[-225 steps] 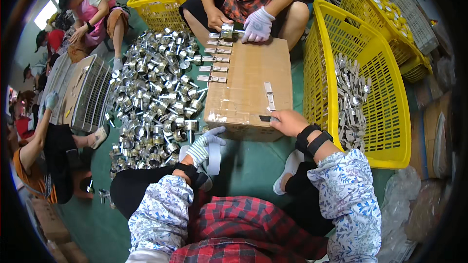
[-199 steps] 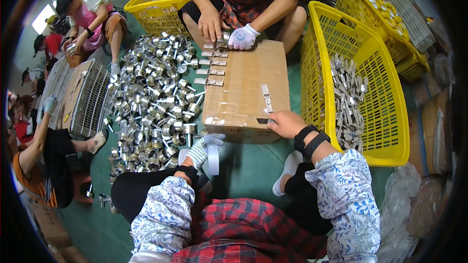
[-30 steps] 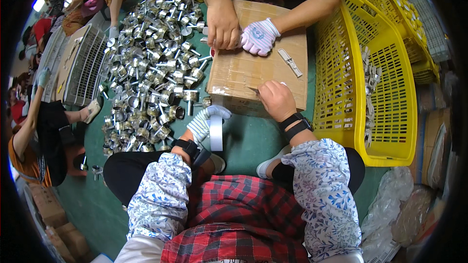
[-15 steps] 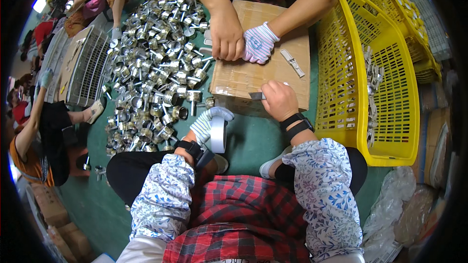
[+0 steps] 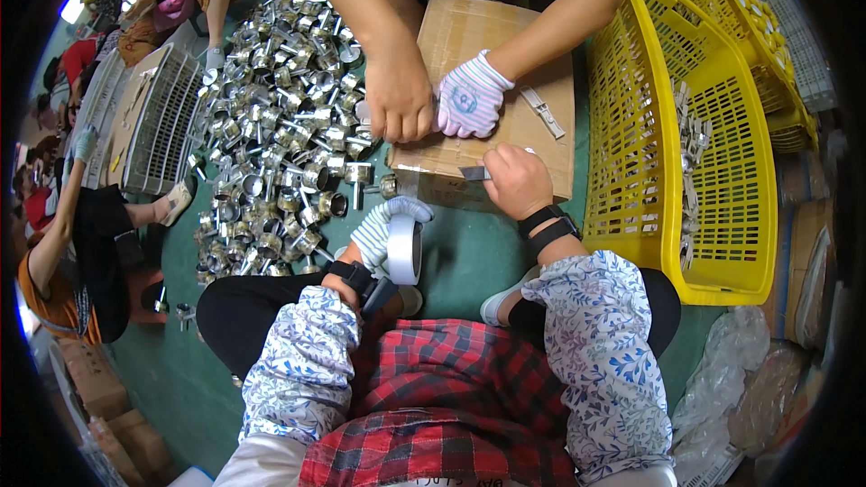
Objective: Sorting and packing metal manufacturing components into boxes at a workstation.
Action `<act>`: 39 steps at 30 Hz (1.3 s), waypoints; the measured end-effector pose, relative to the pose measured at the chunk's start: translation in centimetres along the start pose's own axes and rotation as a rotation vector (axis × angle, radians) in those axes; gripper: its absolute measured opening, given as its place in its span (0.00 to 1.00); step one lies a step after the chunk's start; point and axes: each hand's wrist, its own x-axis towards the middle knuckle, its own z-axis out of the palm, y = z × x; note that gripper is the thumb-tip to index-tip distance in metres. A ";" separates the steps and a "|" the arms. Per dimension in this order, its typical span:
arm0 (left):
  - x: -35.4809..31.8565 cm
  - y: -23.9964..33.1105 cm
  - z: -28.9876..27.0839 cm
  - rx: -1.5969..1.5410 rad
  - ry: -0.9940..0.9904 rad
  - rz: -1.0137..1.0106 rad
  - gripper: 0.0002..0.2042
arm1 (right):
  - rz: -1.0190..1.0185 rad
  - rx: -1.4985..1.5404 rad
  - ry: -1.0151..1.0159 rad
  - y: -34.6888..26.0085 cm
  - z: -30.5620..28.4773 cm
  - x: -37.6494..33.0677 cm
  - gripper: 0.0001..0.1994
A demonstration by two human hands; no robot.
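Hundreds of short shiny metal fittings (image 5: 280,140) lie heaped on the green floor at the left. Just right of the heap, the gloved left hand (image 5: 390,227) is closed around a roll of white tape (image 5: 405,248), held on edge above the lap. The roll looks light and stiff, best taken by its rim, as it is. Further right, the bare right hand (image 5: 516,180) pinches a small flat metal strip (image 5: 474,173) at the near edge of the cardboard box (image 5: 492,81); thin and probably slippery, it wants a fingertip hold. A co-worker's two hands (image 5: 433,99) press on the box top. A yellow basket (image 5: 677,144) stands at the right.
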 end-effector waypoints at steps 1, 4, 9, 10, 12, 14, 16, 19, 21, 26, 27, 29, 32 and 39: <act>0.0 0.0 0.1 0.044 -0.002 0.030 0.07 | 0.003 -0.001 0.000 0.1 -0.1 -0.1 0.11; -0.1 -0.3 -0.1 0.069 -0.005 0.057 0.07 | 0.001 -0.005 -0.008 -0.1 0.1 0.0 0.12; -0.1 -0.1 0.1 0.156 -0.029 0.130 0.08 | 0.006 -0.030 -0.019 0.0 0.0 -0.1 0.12; 0.0 -0.2 0.0 0.112 -0.027 0.084 0.08 | 0.008 -0.033 -0.015 0.0 0.1 -0.1 0.12; -0.1 -0.1 0.1 0.066 -0.025 0.037 0.08 | 0.009 -0.035 -0.013 -0.2 0.1 -0.1 0.12; -0.2 0.2 0.3 0.020 -0.006 -0.051 0.08 | 0.024 0.035 -0.004 -0.4 -0.1 -0.1 0.09; -0.4 0.4 0.2 -0.021 0.015 -0.081 0.08 | 0.024 0.038 0.004 -0.6 -0.1 0.1 0.09; -0.1 2.5 1.6 -0.192 0.088 -0.198 0.09 | 0.011 0.001 -0.001 0.0 -0.2 -0.2 0.10; 0.6 3.6 1.5 -0.399 0.129 -0.217 0.12 | -0.013 -0.027 -0.009 0.0 -0.1 -0.2 0.11; 1.0 5.0 1.0 -0.343 0.130 -0.248 0.11 | 0.014 -0.026 -0.007 -0.2 0.2 -0.4 0.10; 0.4 5.3 1.5 -0.318 0.115 -0.251 0.10 | 0.014 -0.035 -0.004 -0.1 -0.3 -0.2 0.10; -0.3 2.9 0.4 -0.369 0.094 -0.170 0.07 | -0.005 -0.037 0.011 0.0 -0.4 -0.2 0.10; -1.4 3.0 0.3 -0.282 0.098 -0.090 0.06 | -0.002 -0.009 0.008 -0.7 0.2 0.2 0.10; -2.8 1.5 1.4 -0.317 0.045 -0.099 0.07 | 0.018 -0.036 -0.004 0.2 -0.1 -0.3 0.10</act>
